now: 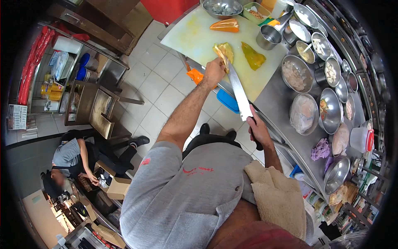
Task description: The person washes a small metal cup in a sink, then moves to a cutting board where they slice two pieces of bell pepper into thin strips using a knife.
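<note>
On a pale cutting board [199, 40], my left hand [214, 73] grips a yellowish bell pepper piece [224, 52] by its near end, with pale inner ribs showing. My right hand [260, 129] is closed around the black handle of a chef's knife [239, 93]. The blade points away from me, its tip against the pepper piece beside my left fingers. A green-yellow pepper piece [253, 56] lies to the right of it. Farther back rests an orange pepper piece [224, 25].
Steel bowls of cut food, including a bowl of pale meat [297, 74], crowd the steel counter [276, 102] at right. A steel pot [269, 36] stands at the board's edge. At lower left, another person [70, 155] sits handling something by a cardboard box [119, 187].
</note>
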`<state>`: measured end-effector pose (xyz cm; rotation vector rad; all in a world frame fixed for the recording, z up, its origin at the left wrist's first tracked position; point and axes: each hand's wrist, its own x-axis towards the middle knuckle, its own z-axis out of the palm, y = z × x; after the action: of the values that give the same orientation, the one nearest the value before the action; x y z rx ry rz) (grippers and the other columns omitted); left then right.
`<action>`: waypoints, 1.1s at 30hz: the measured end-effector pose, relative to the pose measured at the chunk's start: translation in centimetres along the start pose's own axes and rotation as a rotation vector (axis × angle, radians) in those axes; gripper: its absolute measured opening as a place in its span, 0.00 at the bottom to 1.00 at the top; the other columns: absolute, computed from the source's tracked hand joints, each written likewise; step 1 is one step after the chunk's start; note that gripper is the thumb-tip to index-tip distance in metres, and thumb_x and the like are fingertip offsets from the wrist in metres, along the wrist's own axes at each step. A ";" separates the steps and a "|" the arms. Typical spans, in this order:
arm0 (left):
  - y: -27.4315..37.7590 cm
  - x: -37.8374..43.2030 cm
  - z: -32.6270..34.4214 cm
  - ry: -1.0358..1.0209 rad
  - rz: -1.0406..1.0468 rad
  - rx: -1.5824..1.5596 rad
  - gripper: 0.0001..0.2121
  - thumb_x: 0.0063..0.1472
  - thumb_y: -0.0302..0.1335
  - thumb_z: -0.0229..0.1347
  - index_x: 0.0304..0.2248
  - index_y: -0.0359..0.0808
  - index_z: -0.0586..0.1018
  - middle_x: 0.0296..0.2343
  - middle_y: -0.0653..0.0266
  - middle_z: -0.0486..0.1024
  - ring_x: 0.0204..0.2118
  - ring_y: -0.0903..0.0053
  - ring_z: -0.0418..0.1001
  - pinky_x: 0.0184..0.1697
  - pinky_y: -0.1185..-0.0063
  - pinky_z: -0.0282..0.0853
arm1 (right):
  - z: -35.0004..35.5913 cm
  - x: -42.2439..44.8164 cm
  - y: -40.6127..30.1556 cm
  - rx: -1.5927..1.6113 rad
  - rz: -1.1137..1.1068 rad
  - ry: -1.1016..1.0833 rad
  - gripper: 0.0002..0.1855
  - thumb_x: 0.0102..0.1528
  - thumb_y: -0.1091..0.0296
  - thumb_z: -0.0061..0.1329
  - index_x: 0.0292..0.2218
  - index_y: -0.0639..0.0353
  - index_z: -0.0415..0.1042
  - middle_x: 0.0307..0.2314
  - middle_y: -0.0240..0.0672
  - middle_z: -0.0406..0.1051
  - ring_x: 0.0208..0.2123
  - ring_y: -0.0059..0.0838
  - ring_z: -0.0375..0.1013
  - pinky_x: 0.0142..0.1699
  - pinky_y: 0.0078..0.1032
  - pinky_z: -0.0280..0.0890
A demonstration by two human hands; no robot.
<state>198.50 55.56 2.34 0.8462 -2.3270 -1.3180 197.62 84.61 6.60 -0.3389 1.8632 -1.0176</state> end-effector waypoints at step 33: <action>-0.4 0.3 -0.6 0.030 0.412 0.122 0.05 0.52 0.23 0.59 0.30 0.34 0.81 0.25 0.57 0.73 0.27 0.64 0.72 0.32 0.71 0.68 | -1.2 -0.4 -0.1 0.259 -0.013 -0.111 0.30 0.61 0.60 0.41 0.62 0.39 0.47 0.16 0.31 0.61 0.10 0.20 0.58 0.14 0.22 0.56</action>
<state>198.75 54.85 2.30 0.3813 -2.4067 -0.9909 196.82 85.45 7.16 -0.2485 1.6100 -1.2087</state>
